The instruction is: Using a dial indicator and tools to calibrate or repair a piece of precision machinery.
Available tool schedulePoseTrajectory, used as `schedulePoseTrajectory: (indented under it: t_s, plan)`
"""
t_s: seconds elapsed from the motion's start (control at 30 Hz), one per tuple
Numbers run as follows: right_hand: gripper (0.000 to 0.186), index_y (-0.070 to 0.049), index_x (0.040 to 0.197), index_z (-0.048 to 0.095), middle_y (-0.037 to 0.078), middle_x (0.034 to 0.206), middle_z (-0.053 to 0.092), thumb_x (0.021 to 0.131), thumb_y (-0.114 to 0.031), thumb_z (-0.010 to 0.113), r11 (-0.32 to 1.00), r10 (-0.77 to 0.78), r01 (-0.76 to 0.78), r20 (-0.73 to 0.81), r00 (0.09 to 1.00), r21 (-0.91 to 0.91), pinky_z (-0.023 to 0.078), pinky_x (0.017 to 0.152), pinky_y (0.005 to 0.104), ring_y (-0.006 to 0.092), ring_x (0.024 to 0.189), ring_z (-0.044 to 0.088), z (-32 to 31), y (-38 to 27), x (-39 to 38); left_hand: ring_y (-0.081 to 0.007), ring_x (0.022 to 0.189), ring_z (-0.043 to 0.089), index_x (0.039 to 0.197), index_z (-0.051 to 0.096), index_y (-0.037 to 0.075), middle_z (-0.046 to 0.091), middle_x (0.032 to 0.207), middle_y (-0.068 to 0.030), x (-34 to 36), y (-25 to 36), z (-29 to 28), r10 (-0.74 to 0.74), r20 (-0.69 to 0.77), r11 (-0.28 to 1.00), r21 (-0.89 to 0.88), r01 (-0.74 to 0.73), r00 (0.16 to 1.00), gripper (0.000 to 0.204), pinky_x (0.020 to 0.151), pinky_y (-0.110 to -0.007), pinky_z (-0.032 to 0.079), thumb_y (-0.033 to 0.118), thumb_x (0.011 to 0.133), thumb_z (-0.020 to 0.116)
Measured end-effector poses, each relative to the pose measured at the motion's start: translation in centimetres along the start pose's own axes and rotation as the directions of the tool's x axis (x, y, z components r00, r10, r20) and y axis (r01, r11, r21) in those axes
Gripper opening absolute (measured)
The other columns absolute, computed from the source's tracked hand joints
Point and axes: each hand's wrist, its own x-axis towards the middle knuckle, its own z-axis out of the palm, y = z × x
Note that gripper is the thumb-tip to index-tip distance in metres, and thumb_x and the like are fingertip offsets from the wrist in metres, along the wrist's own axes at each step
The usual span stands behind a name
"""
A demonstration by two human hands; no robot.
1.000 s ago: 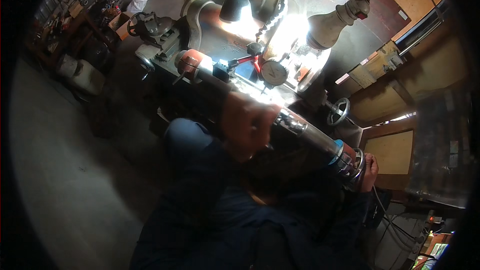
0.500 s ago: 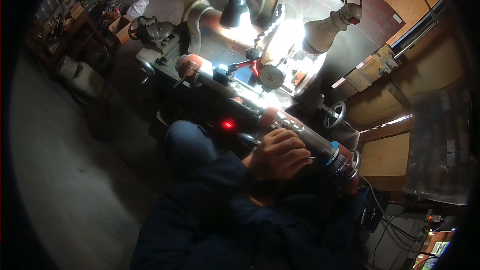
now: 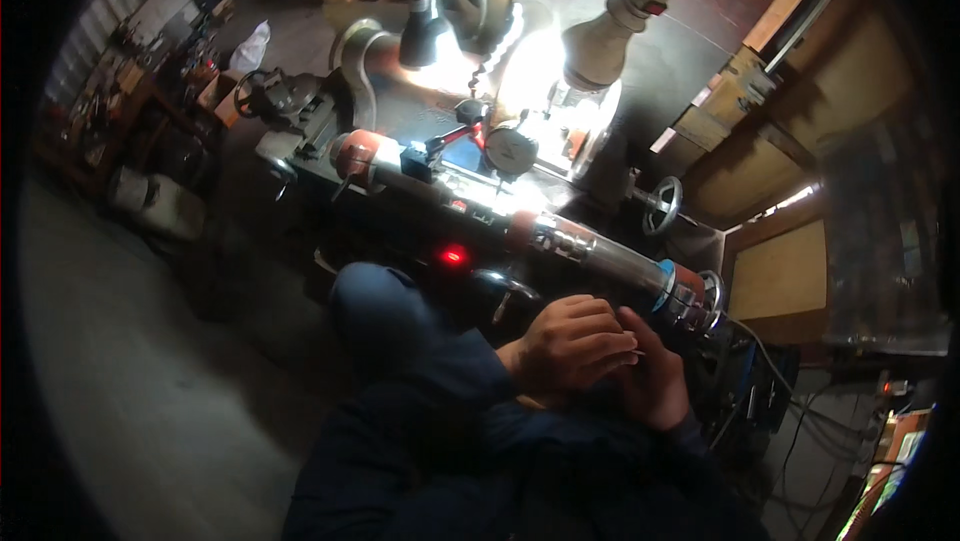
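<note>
My left hand (image 3: 578, 344) is closed in front of the machine, fingers curled, with a small thin pale piece (image 3: 637, 351) at the fingertips, too small to name. Right beside it is my right hand (image 3: 655, 378), its fingers bent in against the left fingertips and partly hidden behind them. Both hands are held near my body, apart from the machine. Beyond them a long metal cylinder (image 3: 612, 263) lies along the machine, a blue ring (image 3: 664, 284) at its right end. A round dial gauge (image 3: 511, 149) on a red-jointed arm stands above the bed.
A dark lamp (image 3: 425, 36) and a beige lamp (image 3: 598, 46) light the machine brightly. Handwheels stand at its right (image 3: 663, 206) and far left (image 3: 262, 96). A curved chrome handle (image 3: 503, 286) juts out near my knee (image 3: 378, 296). Cables (image 3: 790, 396) hang at right.
My left hand has drawn back from the cylinder toward my body, slightly right. My right hand has come into view beside it. The whole view has shifted a little.
</note>
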Motion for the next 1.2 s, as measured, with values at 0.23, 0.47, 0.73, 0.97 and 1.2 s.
schedulePoseTrajectory:
  t_s: [0.23, 0.47, 0.73, 0.97, 1.2]
  plan:
    - [0.043, -0.007, 0.139, 0.041, 0.006, 0.073, 0.065, 0.098, -0.006, 0.052, 0.978, 0.046, 0.008, -0.253, 0.966, 0.209, 0.045, 0.054, 0.0228, 0.0080, 0.057, 0.055, -0.3, -1.6, 6.8, -0.0111, 0.064, 0.052, 0.113, 0.053, 0.003, 0.055, 0.081, -0.0021, -2.1, -3.6, -2.6, -0.589, -0.774, 0.753, -0.424, 0.503, 0.230, 0.029, 0.054, -0.027, 0.042, 0.023, 0.095, 0.065]
    - [0.031, -0.007, 0.131, 0.047, 0.007, 0.072, 0.064, 0.099, -0.008, 0.050, 0.970, -0.173, 0.213, -0.289, 0.942, 0.114, 0.044, 0.051, 0.0239, 0.0098, 0.055, 0.056, 2.3, -0.4, 16.5, -0.0015, 0.051, 0.040, 0.106, 0.053, 0.006, 0.050, 0.073, 0.0038, -3.7, -6.6, -6.9, -0.948, -0.314, 0.281, -0.767, 0.577, 0.045, 0.029, 0.042, -0.016, 0.027, 0.029, 0.094, 0.067]
    - [0.023, -0.009, 0.121, 0.052, 0.007, 0.068, 0.063, 0.099, -0.007, 0.050, 0.977, -0.205, 0.183, -0.241, 0.949, -0.111, 0.046, 0.055, 0.0279, 0.0127, 0.057, 0.058, 5.3, 1.4, 19.4, -0.0012, 0.047, 0.037, 0.095, 0.052, 0.011, 0.045, 0.060, 0.0068, -4.8, -7.2, -8.4, -0.955, -0.173, 0.288, -0.746, 0.601, 0.242, 0.021, 0.042, -0.017, 0.025, 0.024, 0.094, 0.068]
    - [0.026, -0.011, 0.122, 0.051, 0.010, 0.068, 0.065, 0.096, -0.006, 0.054, 0.971, -0.214, 0.187, -0.200, 0.956, -0.148, 0.049, 0.057, 0.0357, 0.0233, 0.061, 0.066, 5.6, 1.7, 19.4, -0.0026, 0.047, 0.038, 0.103, 0.048, 0.010, 0.045, 0.063, 0.0044, -5.3, -7.5, -8.8, -0.956, -0.139, 0.263, -0.795, 0.547, 0.257, 0.024, 0.042, -0.017, 0.029, 0.023, 0.095, 0.066]
    - [0.027, -0.010, 0.124, 0.054, 0.010, 0.072, 0.065, 0.097, -0.010, 0.053, 0.962, -0.265, 0.253, -0.121, 0.957, -0.104, 0.049, 0.059, 0.0327, 0.0201, 0.062, 0.065, 5.2, 1.7, 19.0, -0.0060, 0.057, 0.046, 0.114, 0.045, 0.007, 0.051, 0.078, -0.0012, -6.3, -8.3, -9.4, -0.921, -0.011, 0.204, -0.866, 0.456, 0.390, 0.021, 0.046, -0.017, 0.035, 0.012, 0.098, 0.058]
